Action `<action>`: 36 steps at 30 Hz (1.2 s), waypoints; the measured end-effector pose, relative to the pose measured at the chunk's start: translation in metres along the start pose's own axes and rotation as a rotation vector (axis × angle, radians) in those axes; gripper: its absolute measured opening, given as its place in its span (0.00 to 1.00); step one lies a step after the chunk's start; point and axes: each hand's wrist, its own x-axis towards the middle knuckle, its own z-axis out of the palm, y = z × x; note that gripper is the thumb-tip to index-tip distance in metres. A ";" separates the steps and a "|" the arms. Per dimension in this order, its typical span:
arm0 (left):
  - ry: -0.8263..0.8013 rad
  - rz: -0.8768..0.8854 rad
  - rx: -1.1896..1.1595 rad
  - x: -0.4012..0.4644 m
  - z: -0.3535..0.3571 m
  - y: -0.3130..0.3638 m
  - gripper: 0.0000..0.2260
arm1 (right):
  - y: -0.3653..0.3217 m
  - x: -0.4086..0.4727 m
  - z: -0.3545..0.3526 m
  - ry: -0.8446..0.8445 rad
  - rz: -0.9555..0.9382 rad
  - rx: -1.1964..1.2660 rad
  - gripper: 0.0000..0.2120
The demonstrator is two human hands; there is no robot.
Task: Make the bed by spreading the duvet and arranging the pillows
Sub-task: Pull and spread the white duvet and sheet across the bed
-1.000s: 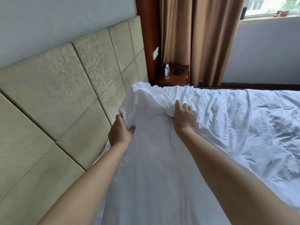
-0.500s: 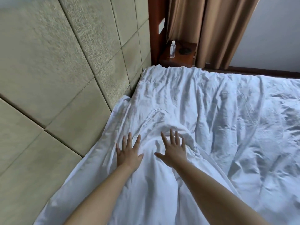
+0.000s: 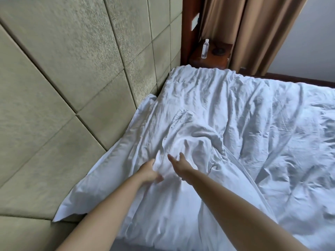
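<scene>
A crumpled white duvet (image 3: 244, 124) covers the bed, its top edge lying along the padded headboard (image 3: 72, 69). A raised bunch of fabric sits in the middle near me. My left hand (image 3: 149, 171) pinches a fold of the duvet at that bunch. My right hand (image 3: 179, 164) rests beside it on the fabric with fingers apart and blurred. One white corner (image 3: 61, 212) of the bedding lies flat against the headboard at lower left. No pillow shows uncovered.
The beige padded headboard fills the left side. A wooden nightstand (image 3: 212, 57) stands at the far corner with a clear water bottle (image 3: 205, 48) on it. Brown curtains (image 3: 253, 29) hang behind it, next to a white wall.
The duvet was lifted by both hands, then dropped flat on the bed. Both hands lay open on it, then drew back toward me; my left hand has now gripped a fold.
</scene>
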 end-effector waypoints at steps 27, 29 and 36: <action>-0.068 -0.139 -0.509 0.013 -0.069 -0.076 0.26 | -0.096 0.075 0.065 0.020 -0.279 -0.243 0.22; -0.058 -0.151 -0.547 0.012 -0.065 -0.076 0.25 | -0.093 0.071 0.058 0.086 -0.333 -0.257 0.23; 0.207 -0.074 0.107 0.004 -0.061 -0.051 0.51 | -0.072 0.022 0.035 0.239 -0.505 -0.518 0.28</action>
